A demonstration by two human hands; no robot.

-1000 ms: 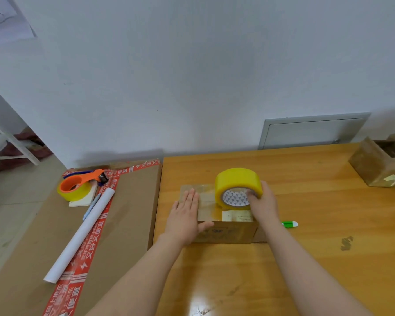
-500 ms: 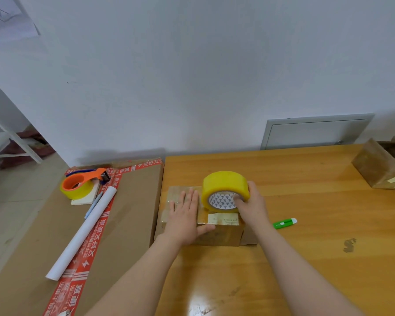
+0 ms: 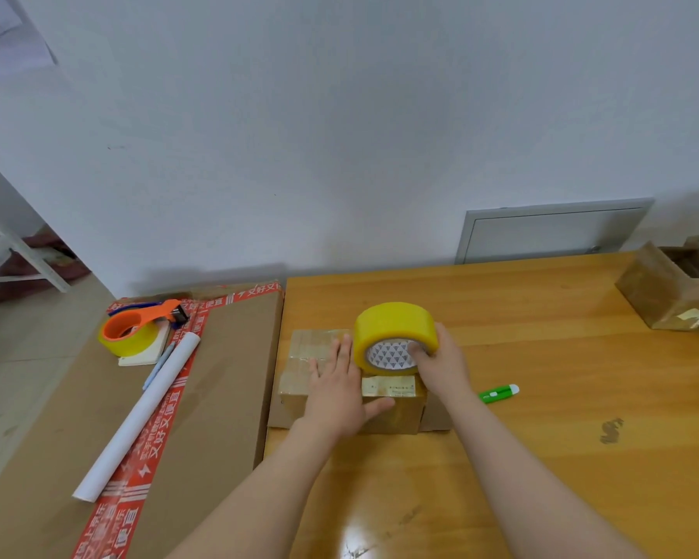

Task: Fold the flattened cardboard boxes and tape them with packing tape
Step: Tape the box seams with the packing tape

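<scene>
Gripping the wide yellow roll of packing tape [image 3: 394,336] with the right hand [image 3: 440,365] at the centre of the frame, fingers curled into its white patterned core and over its outer rim. Standing it on edge atop the small brown cardboard box [image 3: 396,415], touching the lid. Just left of the roll, pressing the lid with the left hand [image 3: 335,393], palm down, fingers straight.

Probably laying a strip along the top seam. To do this well:
- Pin the flaps and any laid tape under the left palm.
- Draw the roll straight along the seam.
- Hold the strip taut.
- Run it over the edge before cutting.
- Cut with the green plastic utility knife [image 3: 498,393], lying near the box's right side on the orange-brown wooden table [image 3: 561,344].

Nothing to see inside the small box, closed on top. At the right edge of the frame, well apart, an open brown cardboard box [image 3: 654,300]; cannot tell the contents, only a dark interior.
</scene>
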